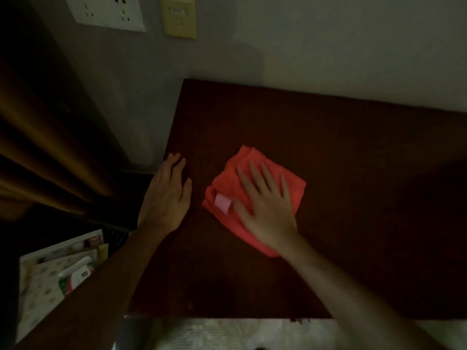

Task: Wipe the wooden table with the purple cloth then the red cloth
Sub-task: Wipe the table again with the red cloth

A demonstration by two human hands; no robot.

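A folded red cloth (228, 181) with a pale pink label lies on the dark wooden table (341, 152), left of its middle. My right hand (265, 205) presses flat on the cloth with its fingers spread. My left hand (166, 195) rests flat on the table at its left edge, a little apart from the cloth, holding nothing. The purple cloth is not in view.
A grey wall with a white socket plate (106, 11) and a yellowish plate (179, 17) stands behind the table. A dark curtain (50, 147) hangs at the left. Below it a box (60, 271) holds papers and a packet.
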